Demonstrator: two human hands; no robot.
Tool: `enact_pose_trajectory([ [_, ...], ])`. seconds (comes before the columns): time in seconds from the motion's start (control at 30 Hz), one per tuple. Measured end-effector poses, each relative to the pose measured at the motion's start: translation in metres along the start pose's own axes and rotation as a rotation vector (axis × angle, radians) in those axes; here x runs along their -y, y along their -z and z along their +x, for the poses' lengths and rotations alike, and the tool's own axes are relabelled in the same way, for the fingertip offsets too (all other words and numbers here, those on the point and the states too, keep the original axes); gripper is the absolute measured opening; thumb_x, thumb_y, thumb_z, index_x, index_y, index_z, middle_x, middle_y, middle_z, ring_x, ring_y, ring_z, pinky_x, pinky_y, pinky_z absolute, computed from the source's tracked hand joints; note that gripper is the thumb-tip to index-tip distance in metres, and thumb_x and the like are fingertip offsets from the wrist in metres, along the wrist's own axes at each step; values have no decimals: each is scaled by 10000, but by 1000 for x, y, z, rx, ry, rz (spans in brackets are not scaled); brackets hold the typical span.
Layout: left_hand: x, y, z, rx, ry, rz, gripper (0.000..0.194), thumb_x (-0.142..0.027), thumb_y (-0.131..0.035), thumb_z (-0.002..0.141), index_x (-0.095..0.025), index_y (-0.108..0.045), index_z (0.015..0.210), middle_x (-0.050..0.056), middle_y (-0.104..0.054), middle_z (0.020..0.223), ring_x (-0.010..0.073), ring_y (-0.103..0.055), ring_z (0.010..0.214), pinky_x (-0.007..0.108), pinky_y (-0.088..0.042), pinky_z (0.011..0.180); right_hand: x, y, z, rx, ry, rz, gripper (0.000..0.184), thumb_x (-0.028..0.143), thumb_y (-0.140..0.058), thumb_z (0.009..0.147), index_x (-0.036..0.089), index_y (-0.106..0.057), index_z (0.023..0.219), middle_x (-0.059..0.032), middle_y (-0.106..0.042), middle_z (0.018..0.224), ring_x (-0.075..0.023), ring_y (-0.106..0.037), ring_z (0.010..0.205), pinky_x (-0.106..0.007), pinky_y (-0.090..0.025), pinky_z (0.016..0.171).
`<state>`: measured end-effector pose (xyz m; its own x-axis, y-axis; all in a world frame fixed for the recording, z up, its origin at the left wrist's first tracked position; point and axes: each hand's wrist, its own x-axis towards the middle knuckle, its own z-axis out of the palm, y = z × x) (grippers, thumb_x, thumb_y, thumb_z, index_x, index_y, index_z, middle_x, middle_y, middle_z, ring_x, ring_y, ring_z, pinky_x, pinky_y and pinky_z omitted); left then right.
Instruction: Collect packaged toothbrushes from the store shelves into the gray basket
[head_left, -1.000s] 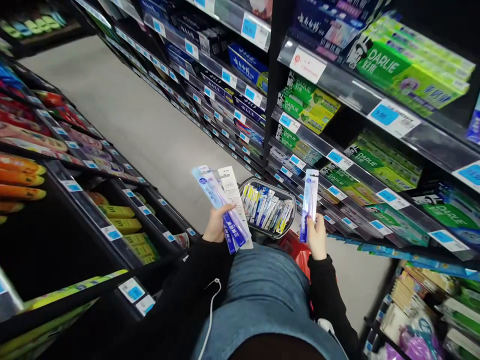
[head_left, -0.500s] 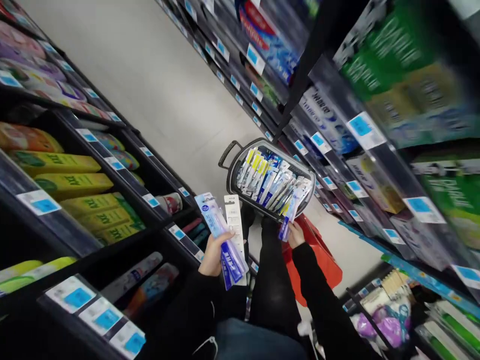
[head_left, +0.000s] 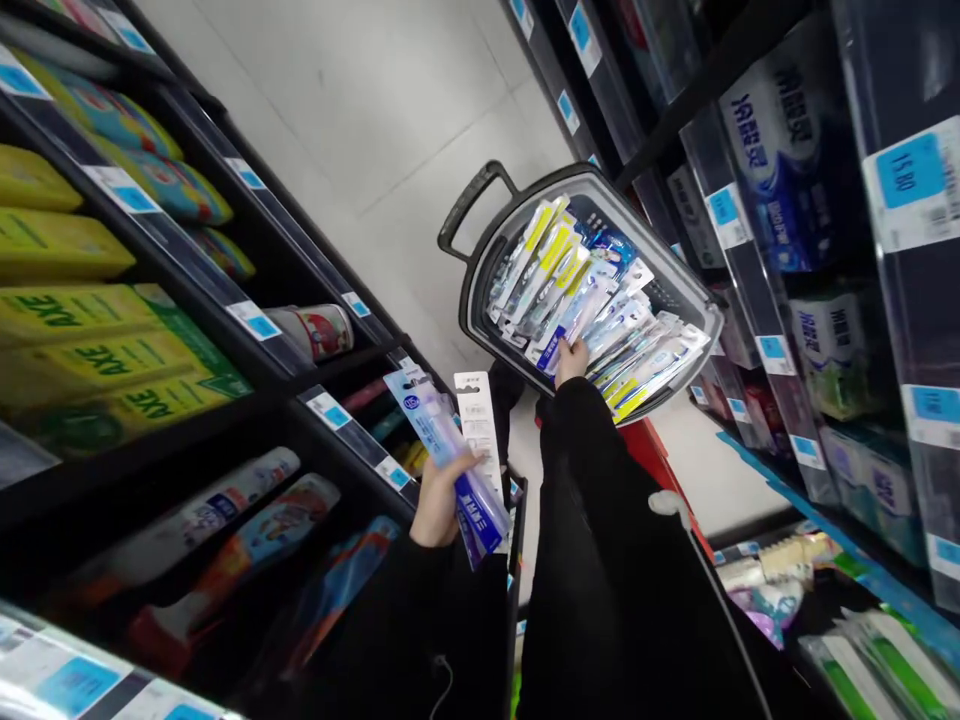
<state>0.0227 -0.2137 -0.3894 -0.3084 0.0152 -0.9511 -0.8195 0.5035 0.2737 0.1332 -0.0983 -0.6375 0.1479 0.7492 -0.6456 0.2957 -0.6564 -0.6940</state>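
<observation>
My left hand [head_left: 437,500] is wrapped round several packaged toothbrushes [head_left: 478,505] in blue-and-purple packs, fanned apart; one shows its white printed back. My right hand [head_left: 572,362] reaches into a dark grey basket [head_left: 480,345] and pinches the purple-blue lower end of one toothbrush pack [head_left: 552,346]. That pack lies over other packaged toothbrushes [head_left: 534,262], which stand leaning in rows, some with yellow labels. The right fingertips are partly hidden from me.
The basket's handle [head_left: 472,205] sticks out at its far left. Shelves with yellow AXE packs [head_left: 112,365] line the left side, shelves of toothpaste boxes [head_left: 784,150] the right. Pale floor [head_left: 375,110] runs between them. Something red [head_left: 660,465] is under the basket.
My right hand has moved left and down into the basket with its toothbrush pack. My view has come closer to the basket. The left hand keeps its fanned packs.
</observation>
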Motion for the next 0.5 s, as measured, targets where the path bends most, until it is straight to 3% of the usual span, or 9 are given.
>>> enact_pose_trajectory([
  [0.13, 1, -7, 1, 19, 14, -22, 390, -201, -778, 519, -82, -643, 864, 58, -696, 664, 285, -694, 597, 379, -587, 568, 21, 12, -4, -37, -33, -259, 271, 420, -489, 855, 181, -581, 942, -79, -643, 887, -213, -584, 865, -367, -480, 814],
  [0.3, 0, -15, 3, 40, 11, -43, 430, -195, -790, 497, -92, -642, 887, 45, -684, 645, 297, -692, 591, 410, -584, 590, 46, 16, -9, 47, -91, -518, 252, 431, -579, 815, 182, -598, 779, -95, -625, 727, -273, -607, 789, -449, -458, 846],
  [0.5, 0, -16, 13, 45, -8, -36, 464, -199, -782, 516, -97, -618, 938, 44, -687, 689, 267, -675, 567, 387, -565, 563, 69, 26, -18, 116, -110, -672, 214, 285, -664, 770, 193, -528, 632, -87, -605, 691, -281, -614, 850, -442, -443, 882],
])
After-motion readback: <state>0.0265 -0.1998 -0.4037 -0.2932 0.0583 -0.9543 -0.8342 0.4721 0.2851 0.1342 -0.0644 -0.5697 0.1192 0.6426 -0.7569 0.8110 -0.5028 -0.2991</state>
